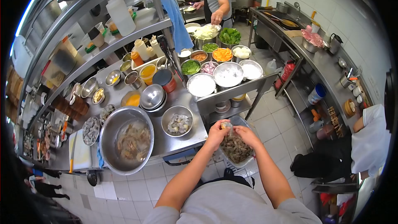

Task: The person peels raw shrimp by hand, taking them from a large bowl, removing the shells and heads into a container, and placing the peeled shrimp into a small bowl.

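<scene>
My left hand (216, 135) is closed, pinching a greyish shrimp (226, 125) between thumb and fingers. Close beside it, my right hand (247, 136) has its fingers pressed together near the shrimp; what they grip is too small to make out. Both hands are over a plastic tub (248, 163) holding a heap of brownish shrimp or shells (235, 148). On the steel counter to the left, a small metal bowl (188, 129) contains peeled grey shrimp (178, 123). Further left, a large metal bowl (108, 149) holds whole brown shrimp (132, 141) in liquid.
Flour-filled bowls (228, 74) and vegetable containers (223, 54) crowd the stand ahead. Stacked metal bowls (152, 97) and a cutting board (80, 149) are on the left counter. A co-worker (218, 0) reaches toward the shredded vegetables (206, 32); another person (369, 141) is at right.
</scene>
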The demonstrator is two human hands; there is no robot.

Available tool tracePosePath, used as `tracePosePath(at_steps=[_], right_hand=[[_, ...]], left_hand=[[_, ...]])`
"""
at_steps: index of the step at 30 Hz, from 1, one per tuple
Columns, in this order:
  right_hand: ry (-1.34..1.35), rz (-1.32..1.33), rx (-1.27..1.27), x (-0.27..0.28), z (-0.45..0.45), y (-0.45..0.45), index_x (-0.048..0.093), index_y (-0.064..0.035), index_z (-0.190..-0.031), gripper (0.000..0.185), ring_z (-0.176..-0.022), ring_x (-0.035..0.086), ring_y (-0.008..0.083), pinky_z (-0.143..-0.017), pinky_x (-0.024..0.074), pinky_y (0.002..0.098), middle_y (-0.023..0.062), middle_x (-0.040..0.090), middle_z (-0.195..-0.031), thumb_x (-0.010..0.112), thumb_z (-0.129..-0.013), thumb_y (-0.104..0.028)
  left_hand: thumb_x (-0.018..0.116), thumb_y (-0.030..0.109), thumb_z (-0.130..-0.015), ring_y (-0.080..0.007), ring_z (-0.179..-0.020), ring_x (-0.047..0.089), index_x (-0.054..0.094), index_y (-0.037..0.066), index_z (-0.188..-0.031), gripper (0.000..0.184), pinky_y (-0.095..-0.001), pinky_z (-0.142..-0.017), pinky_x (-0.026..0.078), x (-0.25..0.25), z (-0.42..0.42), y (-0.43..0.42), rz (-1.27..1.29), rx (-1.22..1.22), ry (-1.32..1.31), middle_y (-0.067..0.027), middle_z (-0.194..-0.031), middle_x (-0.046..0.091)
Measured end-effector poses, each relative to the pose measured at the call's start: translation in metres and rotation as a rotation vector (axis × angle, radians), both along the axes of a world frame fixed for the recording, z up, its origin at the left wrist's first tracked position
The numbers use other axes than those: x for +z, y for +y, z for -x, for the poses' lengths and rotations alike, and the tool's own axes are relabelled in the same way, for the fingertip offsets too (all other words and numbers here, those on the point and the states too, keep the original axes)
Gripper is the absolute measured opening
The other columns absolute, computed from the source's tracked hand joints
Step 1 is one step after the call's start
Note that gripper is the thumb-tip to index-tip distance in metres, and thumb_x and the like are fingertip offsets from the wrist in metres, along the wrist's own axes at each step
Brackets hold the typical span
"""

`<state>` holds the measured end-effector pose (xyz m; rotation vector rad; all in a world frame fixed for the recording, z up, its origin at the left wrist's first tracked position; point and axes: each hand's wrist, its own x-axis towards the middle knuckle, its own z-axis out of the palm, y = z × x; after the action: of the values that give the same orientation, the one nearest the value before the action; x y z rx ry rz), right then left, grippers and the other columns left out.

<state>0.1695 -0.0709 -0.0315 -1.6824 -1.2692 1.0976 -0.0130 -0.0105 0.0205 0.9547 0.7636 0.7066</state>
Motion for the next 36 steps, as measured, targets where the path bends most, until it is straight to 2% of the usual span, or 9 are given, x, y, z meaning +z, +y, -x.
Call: tracePosePath(at_steps=[1,5,14,16,19,22,26,31,36], right_hand=[[0.525,0.221,-0.016,0.009,0.005,-0.001,0.061,-0.0022,-0.113,0.024,-0.099,0.063,0.0184,-0.091,0.0493,0.0345,0.0089,0.065,-0.103,0.052,-0.098,-0.02],[0.734,0.229,0.011,0.02,0.02,-0.014,0.061,-0.0044,-0.108,0.023,-0.09,0.063,0.018,-0.082,0.0505,0.0335,0.0062,0.065,-0.099,0.05,-0.102,-0.023],[-0.329,-0.188,-0.152,-0.003,0.028,-0.007,0.066,-0.0004,-0.09,0.024,-0.064,0.062,0.0204,-0.063,0.0487,0.0349,0.0104,0.064,-0.07,0.055,-0.096,-0.02],[-0.397,-0.153,-0.265,-0.01,0.028,-0.001,0.066,-0.0033,-0.096,0.021,-0.069,0.063,0.0358,-0.066,0.0489,0.0439,0.0191,0.066,-0.078,0.057,-0.094,-0.021],[-0.331,-0.081,-0.266,-0.017,0.008,0.002,0.067,-0.0005,-0.09,0.022,-0.062,0.061,0.0207,-0.061,0.048,0.0351,0.0109,0.062,-0.065,0.056,-0.095,-0.019],[-0.199,-0.077,-0.231,-0.032,-0.008,-0.004,0.068,-0.0013,-0.097,0.018,-0.063,0.06,0.0193,-0.06,0.0477,0.0344,0.0096,0.065,-0.072,0.057,-0.093,-0.015],[-0.156,-0.046,-0.115,-0.054,-0.019,-0.01,0.064,-0.0022,-0.119,0.034,-0.068,0.063,0.0218,-0.062,0.0501,0.0342,0.0139,0.069,-0.095,0.059,-0.086,-0.009],[-0.448,-0.068,-0.074,-0.117,-0.022,-0.023,0.051,-0.0023,-0.136,0.056,-0.096,0.065,0.0264,-0.083,0.0515,0.0349,0.0216,0.06,-0.125,0.062,-0.081,-0.009],[-0.333,0.15,-0.038,-0.105,-0.02,-0.033,0.048,-0.0011,-0.138,0.058,-0.118,0.057,0.0275,-0.099,0.0457,0.036,0.0207,0.057,-0.131,0.064,-0.083,-0.008]], left_hand=[[0.062,0.001,-0.09,-0.0113,-0.087,0.062,0.056,0.006,-0.122,0.033,-0.0253,-0.078,0.05,0.002,0.0,0.0,-0.077,0.038,0.052,-0.0033,-0.099,0.063],[0.068,0.005,-0.087,-0.0117,-0.089,0.062,0.058,0.004,-0.12,0.035,-0.027,-0.079,0.05,-0.009,0.0,-0.001,-0.162,0.038,0.118,-0.0036,-0.1,0.065],[0.071,0.017,-0.083,-0.0202,-0.075,0.067,0.067,0.0,-0.102,0.026,-0.0332,-0.073,0.053,0.0,0.012,-0.013,-0.602,0.01,0.651,-0.0132,-0.087,0.071],[0.071,0.018,-0.082,-0.0219,-0.075,0.067,0.068,0.0,-0.101,0.027,-0.0342,-0.073,0.053,0.007,0.016,-0.014,-0.607,0.04,0.68,-0.0141,-0.086,0.071],[0.069,0.017,-0.084,-0.0145,-0.072,0.066,0.068,0.001,-0.105,0.026,-0.0302,-0.068,0.053,0.015,0.045,-0.003,-0.389,0.106,0.618,-0.0106,-0.086,0.072],[0.068,0.014,-0.088,-0.0101,-0.082,0.063,0.063,0.0,-0.113,0.029,-0.0256,-0.073,0.05,0.008,0.09,0.019,-0.123,0.246,0.155,-0.0064,-0.094,0.072],[0.068,0.015,-0.09,-0.0132,-0.086,0.065,0.063,-0.002,-0.117,0.033,-0.027,-0.079,0.05,0.014,0.144,0.047,-0.042,0.386,0.111,-0.007,-0.099,0.071],[0.071,0.014,-0.086,-0.0192,-0.099,0.062,0.059,0.005,-0.128,0.045,-0.0291,-0.083,0.05,0.017,0.213,0.059,-0.838,0.715,0.769,-0.0085,-0.116,0.065],[0.07,0.017,-0.082,-0.0351,-0.108,0.061,0.065,0.005,-0.118,0.038,-0.042,-0.091,0.049,0.023,0.338,0.046,-0.667,0.839,1.041,-0.0191,-0.119,0.063]])
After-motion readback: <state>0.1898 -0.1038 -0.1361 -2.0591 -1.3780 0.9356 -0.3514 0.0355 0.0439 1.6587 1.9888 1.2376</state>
